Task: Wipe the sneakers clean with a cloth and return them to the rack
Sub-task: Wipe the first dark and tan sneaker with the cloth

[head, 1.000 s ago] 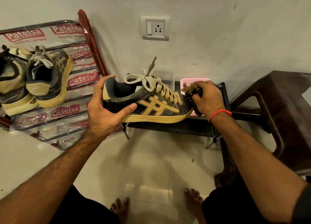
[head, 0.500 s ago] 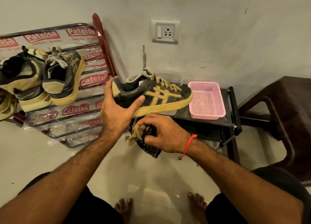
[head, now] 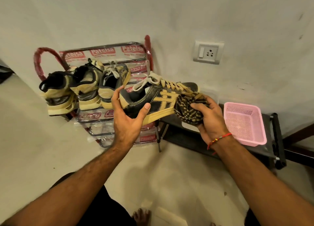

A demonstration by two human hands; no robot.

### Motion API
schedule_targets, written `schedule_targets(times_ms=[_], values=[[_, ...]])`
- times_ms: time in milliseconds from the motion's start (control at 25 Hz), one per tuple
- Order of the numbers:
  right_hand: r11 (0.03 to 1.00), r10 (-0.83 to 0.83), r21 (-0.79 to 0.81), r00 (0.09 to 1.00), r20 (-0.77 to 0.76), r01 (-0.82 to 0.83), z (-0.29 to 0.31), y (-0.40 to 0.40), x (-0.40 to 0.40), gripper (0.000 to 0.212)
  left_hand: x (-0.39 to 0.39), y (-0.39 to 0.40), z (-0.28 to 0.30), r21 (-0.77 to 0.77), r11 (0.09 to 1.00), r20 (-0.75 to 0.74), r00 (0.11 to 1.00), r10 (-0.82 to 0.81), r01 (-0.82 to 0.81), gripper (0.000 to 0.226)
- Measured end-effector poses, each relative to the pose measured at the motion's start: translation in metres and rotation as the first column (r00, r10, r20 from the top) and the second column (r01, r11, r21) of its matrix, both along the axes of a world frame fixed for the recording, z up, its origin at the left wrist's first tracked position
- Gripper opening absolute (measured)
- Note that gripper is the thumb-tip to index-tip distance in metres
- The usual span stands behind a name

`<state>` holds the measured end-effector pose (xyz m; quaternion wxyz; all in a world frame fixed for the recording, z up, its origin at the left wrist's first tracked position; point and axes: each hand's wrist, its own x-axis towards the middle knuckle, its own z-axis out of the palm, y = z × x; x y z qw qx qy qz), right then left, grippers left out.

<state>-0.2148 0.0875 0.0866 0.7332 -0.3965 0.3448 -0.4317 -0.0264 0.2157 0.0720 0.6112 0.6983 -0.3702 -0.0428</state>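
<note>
**Fingers grip sneaker heel and wadded cloth**

Fingers (head: pixel 117 96) of the left hand (head: pixel 126 122) wrap the heel of a black leather sneaker with tan stripes, tan laces and a tan sole (head: pixel 159 100), thumb pressed against its near side. That sneaker is held in the air, toe pointing right, between the metal rack with red side hoops and plastic-wrapped bars (head: pixel 102 55) and the low black table (head: pixel 186 135). The right hand (head: pixel 210 118) is closed around a bunched brown-and-tan striped cloth (head: pixel 188 110), which touches the sneaker's toe end. A red thread bracelet (head: pixel 219 139) circles the right wrist. Three more tan-and-dark sneakers (head: pixel 85 89) sit heel-out on the rack, side by side. A pink plastic mesh basket (head: pixel 244 123) rests on the table, right of the hands. A grey wall socket (head: pixel 208 52) sits on the pale wall above. Bare toes show on the floor at the bottom edge.
</note>
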Motion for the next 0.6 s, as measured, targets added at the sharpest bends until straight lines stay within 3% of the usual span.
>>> schedule_targets(times_ms=[200,360,600], values=[[1.000,0.018,-0.011,0.996,0.092,-0.017,0.003,0.017,0.041,0.031,0.024,0.022,0.019,-0.126,0.965,0.024,0.972,0.236,-0.231,0.085],[0.998,0.045,-0.045,0.993,0.110,-0.040,0.002,0.020,0.056,0.032,0.036,0.002,0.022,-0.075,0.931,-0.050,0.934,0.354,-0.357,0.088],[1.000,-0.006,-0.027,0.996,0.093,0.009,-0.007,0.008,0.057,0.034,0.049,-0.075,0.012,0.040,0.912,-0.114,0.904,0.411,-0.409,0.089]])
